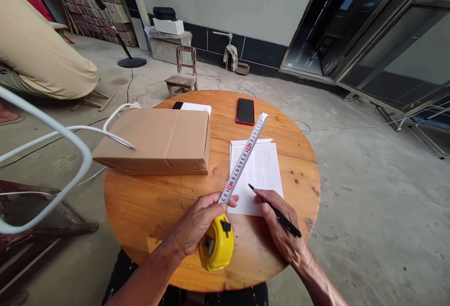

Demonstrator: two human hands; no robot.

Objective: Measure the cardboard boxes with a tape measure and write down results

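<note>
Near the table's (165, 203) six o'clock, our left hand (199, 220) clasps a tape measure (220, 250), our right hand (279, 233) a pen (288, 225) over paper (262, 175); a loosened left grip could let the blade (242, 161) recoil.

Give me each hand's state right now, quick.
Left hand: closed, holding the yellow tape measure.
Right hand: closed, holding a black pen.

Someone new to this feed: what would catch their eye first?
Probably the bright yellow tape measure in the left hand, its blade slanting out above the printed paper. Next, the black pen in the right hand, near the paper's lower part. The cardboard box also stands out, on the left of the round table.
</note>
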